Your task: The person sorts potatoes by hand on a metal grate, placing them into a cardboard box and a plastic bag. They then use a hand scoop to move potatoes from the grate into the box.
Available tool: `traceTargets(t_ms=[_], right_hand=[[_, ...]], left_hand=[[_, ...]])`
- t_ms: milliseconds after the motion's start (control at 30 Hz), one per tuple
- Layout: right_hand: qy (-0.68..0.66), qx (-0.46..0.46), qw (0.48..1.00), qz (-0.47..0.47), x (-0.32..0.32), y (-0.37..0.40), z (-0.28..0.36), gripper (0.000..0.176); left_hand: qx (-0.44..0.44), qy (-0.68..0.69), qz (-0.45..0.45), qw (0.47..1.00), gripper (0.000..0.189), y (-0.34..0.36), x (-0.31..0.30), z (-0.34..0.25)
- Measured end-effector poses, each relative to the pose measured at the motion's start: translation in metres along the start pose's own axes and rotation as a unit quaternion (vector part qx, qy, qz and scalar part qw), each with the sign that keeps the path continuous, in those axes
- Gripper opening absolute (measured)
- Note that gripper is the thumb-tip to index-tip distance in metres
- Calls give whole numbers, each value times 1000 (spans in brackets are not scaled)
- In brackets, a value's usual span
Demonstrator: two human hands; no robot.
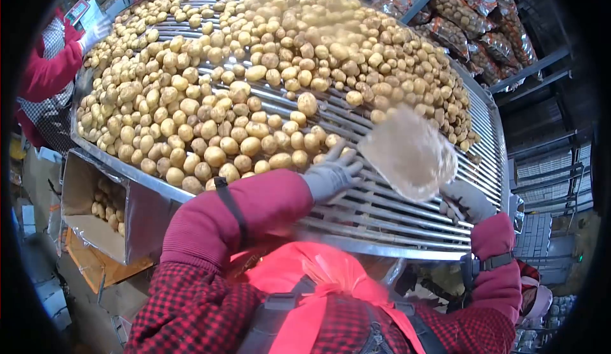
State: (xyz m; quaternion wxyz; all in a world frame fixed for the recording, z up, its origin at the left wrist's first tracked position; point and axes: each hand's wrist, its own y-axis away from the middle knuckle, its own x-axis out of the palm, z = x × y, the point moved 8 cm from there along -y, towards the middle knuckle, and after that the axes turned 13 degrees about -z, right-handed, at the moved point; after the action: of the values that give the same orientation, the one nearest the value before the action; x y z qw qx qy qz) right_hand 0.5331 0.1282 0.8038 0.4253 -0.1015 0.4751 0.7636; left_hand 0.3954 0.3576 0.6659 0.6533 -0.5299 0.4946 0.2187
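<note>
My right hand (470, 202), in a grey glove, closes round the handle end of a flat, dirt-coated, pale scoop (410, 153). The scoop is blurred and is held over the metal bars, beside the potatoes. My left hand (332, 173), also gloved in grey, has its fingers spread at the near edge of the heap of potatoes (216, 155). Its fingertips are close to the nearest potatoes; whether they touch cannot be made out. Under the potatoes lies a slatted metal sorting table (375, 217) with a raised rim.
A cardboard box (95, 239) holding some potatoes stands below the table's left edge. Another person's gloved hand (95, 34) is at the left rim, and another person's sleeve shows at the far side. Bagged potatoes (455, 13) fill a rack at the back right.
</note>
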Motion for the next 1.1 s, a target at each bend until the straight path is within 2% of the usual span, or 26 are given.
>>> traceTargets(t_ms=[100, 167, 200, 267, 300, 333, 400, 433, 467, 533, 600, 667, 733, 767, 800, 833, 867, 933, 967, 1000, 1033, 1067, 1100], right_hand=[[-24, 40, 998, 35, 19, -17, 1, 34], [-35, 32, 997, 67, 59, -40, 33, 33], [-42, 36, 996, 70, 75, -62, 45, 33], [-5, 19, 995, 100, 110, -78, 92, 33], [-3, 14, 994, 109, 126, -86, 111, 33], [-15, -28, 993, 116, 144, -94, 135, 34], [-11, -74, 990, 121, 181, -99, 182, 35], [-28, -94, 985, 144, 204, -106, 205, 34], [-43, -116, 978, 168, 230, -118, 231, 34], [-57, -136, 977, 155, 287, -142, 289, 33], [-95, -119, 972, 181, 347, -164, 351, 32], [-109, -137, 974, 145, 394, -167, 419, 25], [-93, -131, 967, 198, 445, -205, 482, 25], [27, -281, 950, 137, 454, -205, 524, 26], [149, -421, 892, 75, 463, -195, 559, 28], [108, -375, 918, 78, 466, -204, 572, 31], [65, -326, 940, 75, 458, -214, 576, 34], [268, -477, 834, 68, 416, -203, 562, 35], [121, -326, 930, 117, 378, -218, 525, 35], [115, -188, 975, 24, 337, -147, 489, 32], [380, -510, 770, 39, 300, -131, 466, 27], [178, -349, 918, 62, 248, -139, 408, 24], [-45, -168, 982, 76, 211, -130, 345, 25]], left_hand=[[-39, 22, -21, 999, 34, 4, -15, 49], [-141, 24, 56, 988, 42, 20, -9, 92], [-147, 9, 59, 987, 42, 30, -12, 110], [-151, -34, -57, 986, 41, 48, -35, 144], [-124, -69, -70, 987, 42, 57, -50, 159], [-128, -77, -66, 987, 42, 66, -65, 179], [-185, -34, 23, 982, 42, 91, -75, 219], [-172, -81, 6, 982, 47, 105, -89, 237], [-223, -3, -24, 974, 50, 124, -104, 261], [-221, -93, -80, 967, 54, 161, -138, 307], [-291, -185, -93, 934, 54, 210, -171, 350], [-360, -173, -33, 916, 46, 266, -181, 388], [-333, -139, -146, 921, 45, 292, -171, 409], [-346, -101, -137, 922, 44, 286, -179, 405], [-358, -106, -162, 913, 44, 290, -176, 409], [-363, -99, -157, 913, 43, 294, -176, 410], [-364, -89, -154, 914, 41, 294, -176, 410], [-360, -107, -153, 914, 37, 298, -164, 418], [-356, -85, -180, 913, 35, 299, -162, 419], [-378, -56, -148, 912, 35, 294, -169, 417], [-355, -73, -163, 918, 35, 295, -168, 415], [-357, -61, -150, 920, 37, 296, -170, 412], [-361, -53, -146, 920, 36, 294, -175, 409]])
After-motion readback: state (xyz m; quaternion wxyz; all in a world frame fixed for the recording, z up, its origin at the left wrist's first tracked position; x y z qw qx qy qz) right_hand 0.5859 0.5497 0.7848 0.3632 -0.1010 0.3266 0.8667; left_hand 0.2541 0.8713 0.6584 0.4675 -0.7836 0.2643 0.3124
